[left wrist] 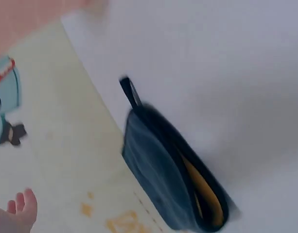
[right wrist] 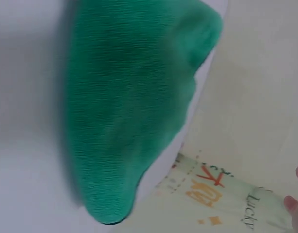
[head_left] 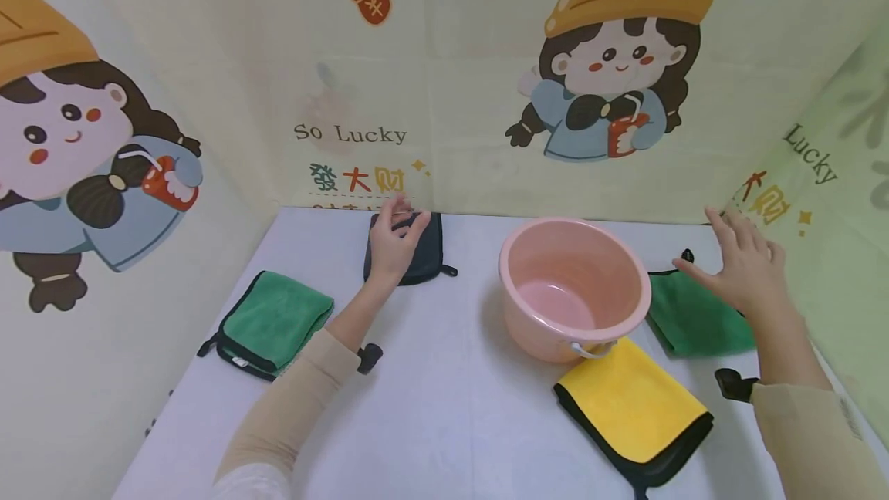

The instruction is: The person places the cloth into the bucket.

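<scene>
My left hand is raised over a folded dark blue cloth at the back of the table, its fingers loosely bent and holding nothing. In the left wrist view the dark cloth shows a yellow inner side and a small loop. On the right, my right hand hovers with spread fingers above a folded green cloth. That green cloth fills much of the right wrist view, apart from the fingers at the lower right edge.
A pink bucket stands right of the middle. A folded yellow cloth with black edging lies in front of it. Another folded green cloth lies on the left. Printed curtains hang along the table's back and sides.
</scene>
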A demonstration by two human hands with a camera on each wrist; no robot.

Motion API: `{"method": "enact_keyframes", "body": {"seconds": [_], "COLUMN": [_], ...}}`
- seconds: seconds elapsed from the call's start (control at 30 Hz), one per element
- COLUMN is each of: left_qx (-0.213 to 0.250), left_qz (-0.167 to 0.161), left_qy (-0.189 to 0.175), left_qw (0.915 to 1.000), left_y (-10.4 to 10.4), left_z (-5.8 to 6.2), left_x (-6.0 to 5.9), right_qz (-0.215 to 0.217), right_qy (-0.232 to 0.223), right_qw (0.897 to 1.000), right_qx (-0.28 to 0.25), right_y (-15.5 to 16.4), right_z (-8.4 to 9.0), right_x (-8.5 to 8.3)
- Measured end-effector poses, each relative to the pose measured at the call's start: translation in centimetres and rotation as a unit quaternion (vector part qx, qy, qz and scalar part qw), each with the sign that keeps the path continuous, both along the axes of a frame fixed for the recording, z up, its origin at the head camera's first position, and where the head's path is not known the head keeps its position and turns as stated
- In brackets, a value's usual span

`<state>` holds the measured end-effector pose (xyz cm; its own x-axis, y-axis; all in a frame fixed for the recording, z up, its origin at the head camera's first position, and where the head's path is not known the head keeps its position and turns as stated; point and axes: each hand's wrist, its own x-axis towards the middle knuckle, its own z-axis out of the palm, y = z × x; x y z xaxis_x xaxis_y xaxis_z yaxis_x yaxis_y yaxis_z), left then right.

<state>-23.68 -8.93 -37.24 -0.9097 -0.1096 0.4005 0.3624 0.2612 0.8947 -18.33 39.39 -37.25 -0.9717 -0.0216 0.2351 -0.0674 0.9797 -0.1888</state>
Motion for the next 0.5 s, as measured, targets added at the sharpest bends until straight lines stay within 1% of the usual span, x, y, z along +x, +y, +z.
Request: {"method": "enact_keyframes", "body": {"seconds": [0.03, 0.1, 0.13, 0.2, 0.23, 0.27, 0.37, 0.5], "left_qx": [0.016, 0.048, 0.064, 0.098, 0.115, 0.135, 0.175, 0.195], "left_qz": [-0.009, -0.029, -0.041, -0.066, -0.079, -0.092, -0.123, -0.159], "left_qy": [-0.005, -0.027, -0.042, -0.079, -0.100, -0.123, -0.185, -0.242], "left_qw": [0.9998, 0.9980, 0.9962, 0.9899, 0.9851, 0.9789, 0.9591, 0.9369], "left_y": [0.6, 1.7, 2.3, 3.3, 3.7, 4.1, 5.3, 6.4], "left_z": [0.0, -0.1, -0.2, -0.3, -0.4, -0.4, -0.5, -0.6], "left_x": [0.3, 1.0, 1.3, 1.9, 2.2, 2.5, 3.2, 3.9], "right_qz": [-0.001, -0.001, -0.001, -0.002, -0.002, 0.000, 0.003, 0.005], "right_qy": [-0.004, -0.013, -0.020, -0.031, -0.036, -0.043, -0.057, -0.076], "right_qw": [1.000, 1.000, 1.000, 0.999, 0.999, 0.999, 0.998, 0.996], "right_qx": [0.004, 0.011, 0.015, 0.021, 0.023, 0.025, 0.028, 0.038], "right_y": [0.2, 0.6, 0.7, 0.9, 0.9, 1.0, 0.9, 0.7], "right_z": [-0.5, -1.5, -2.0, -3.0, -3.4, -3.9, -5.0, -6.0], "right_x": [0.1, 0.4, 0.6, 0.9, 1.0, 1.2, 1.7, 2.2]}}
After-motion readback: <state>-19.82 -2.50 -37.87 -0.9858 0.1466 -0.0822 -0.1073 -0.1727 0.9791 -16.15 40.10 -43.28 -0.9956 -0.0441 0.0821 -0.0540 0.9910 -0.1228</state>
